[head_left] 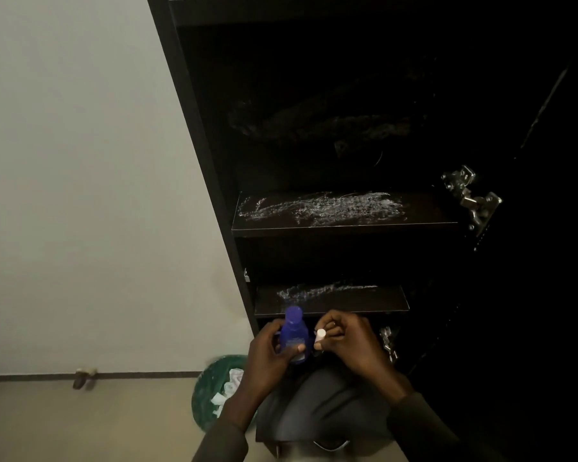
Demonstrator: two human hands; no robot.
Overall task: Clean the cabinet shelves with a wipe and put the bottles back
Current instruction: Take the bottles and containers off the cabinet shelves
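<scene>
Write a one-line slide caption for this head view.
Left hand holds a purple bottle, right hand a small white-capped item, before streaked dark cabinet shelves.

blue bottle (293, 338) label blurred, no text or brand readable anywhere

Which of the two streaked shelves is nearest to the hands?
The lower streaked shelf, directly above the blue bottle held in the left hand. The other streaked shelf sits higher.
</scene>
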